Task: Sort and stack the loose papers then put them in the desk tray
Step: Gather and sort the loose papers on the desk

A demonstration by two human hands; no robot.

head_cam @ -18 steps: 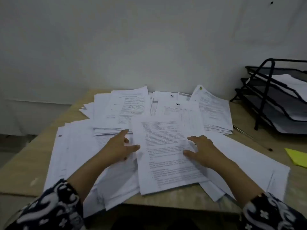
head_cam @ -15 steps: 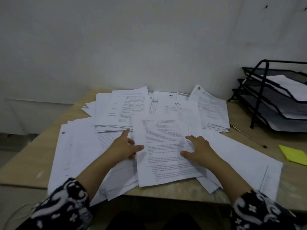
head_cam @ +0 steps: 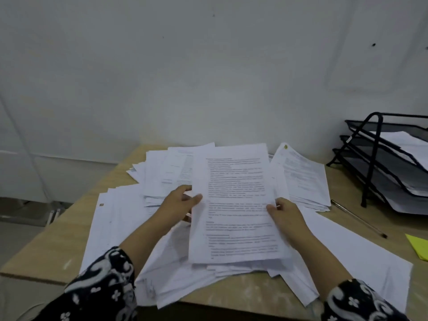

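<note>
Both hands have lifted the printed sheaf (head_cam: 234, 205) off the pile: left hand (head_cam: 178, 202) pinches its 9 o'clock edge, right hand (head_cam: 286, 216) its 3 o'clock edge.

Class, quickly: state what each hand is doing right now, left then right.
Left hand: grips the left edge of the printed paper bundle.
Right hand: grips the right edge of the same bundle.
</note>
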